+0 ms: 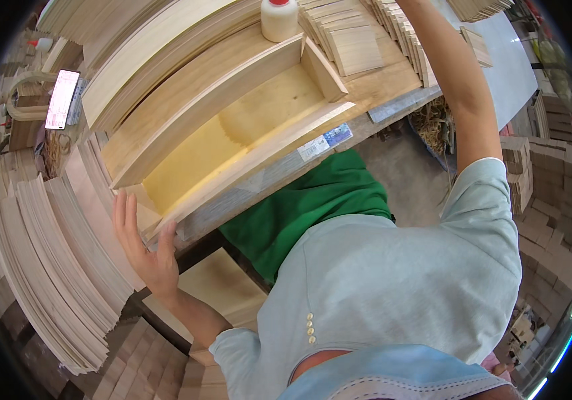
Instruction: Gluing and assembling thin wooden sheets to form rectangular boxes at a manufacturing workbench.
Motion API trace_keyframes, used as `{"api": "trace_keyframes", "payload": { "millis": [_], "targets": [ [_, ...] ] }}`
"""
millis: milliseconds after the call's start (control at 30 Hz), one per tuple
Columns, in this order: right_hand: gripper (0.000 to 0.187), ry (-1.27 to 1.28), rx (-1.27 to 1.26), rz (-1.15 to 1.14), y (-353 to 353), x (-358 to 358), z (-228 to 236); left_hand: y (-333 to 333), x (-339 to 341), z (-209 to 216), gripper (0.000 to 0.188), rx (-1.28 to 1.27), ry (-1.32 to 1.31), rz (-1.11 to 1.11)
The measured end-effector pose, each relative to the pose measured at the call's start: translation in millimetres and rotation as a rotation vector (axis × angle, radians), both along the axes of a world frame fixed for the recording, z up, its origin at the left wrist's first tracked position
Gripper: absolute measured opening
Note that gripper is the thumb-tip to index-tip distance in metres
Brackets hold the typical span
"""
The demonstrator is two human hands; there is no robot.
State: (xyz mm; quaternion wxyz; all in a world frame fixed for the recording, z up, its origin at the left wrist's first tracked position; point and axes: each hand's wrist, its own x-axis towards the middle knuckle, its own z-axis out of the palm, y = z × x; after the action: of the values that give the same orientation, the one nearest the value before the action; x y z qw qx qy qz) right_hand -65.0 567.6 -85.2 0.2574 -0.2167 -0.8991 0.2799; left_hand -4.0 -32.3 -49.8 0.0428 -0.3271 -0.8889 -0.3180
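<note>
A long, shallow wooden box frame (186, 143) lies on the workbench in front of me, with a yellowish surface inside its walls. My left hand (149, 257) is at its left end, fingers stretched and thumb apart, touching the end board near both corners. At the other end stands a short end board (324, 70). My right arm (459, 80) reaches far forward past the stacked wooden pieces (399, 33), and its hand is beyond the top edge of the view.
A white bottle with a red cap (279, 20) stands behind the box. Thin wooden slabs (356, 50) lie to its right. Stacks of long boards (52, 267) rise at left, near a lit phone (62, 100). Green cloth (312, 207) covers my lap below the bench edge.
</note>
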Motion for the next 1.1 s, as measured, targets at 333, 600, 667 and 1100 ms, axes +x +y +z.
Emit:
{"api": "trace_keyframes", "payload": {
  "millis": [333, 600, 667, 1100],
  "targets": [
    [0.014, 0.192, -0.172, 0.155, -100.8, 127.5, 118.3, 103.4, 27.9, 20.3, 0.046, 0.383, -0.034, -0.278],
    [0.017, -0.014, -0.551, 0.528, -208.6, 210.1, 121.1, 227.7, 59.8, 38.6, 0.039, 0.688, -0.209, -0.439],
    [0.012, 0.084, -0.603, 0.486, -212.8, 225.4, 99.6, 228.2, 61.1, 27.1, 0.04, 0.65, -0.301, -0.487],
    [0.034, -0.463, -0.768, 0.616, -232.0, 246.9, 54.9, 35.0, 54.1, -18.7, 0.029, 0.736, -1.148, -0.223]
  ]
}}
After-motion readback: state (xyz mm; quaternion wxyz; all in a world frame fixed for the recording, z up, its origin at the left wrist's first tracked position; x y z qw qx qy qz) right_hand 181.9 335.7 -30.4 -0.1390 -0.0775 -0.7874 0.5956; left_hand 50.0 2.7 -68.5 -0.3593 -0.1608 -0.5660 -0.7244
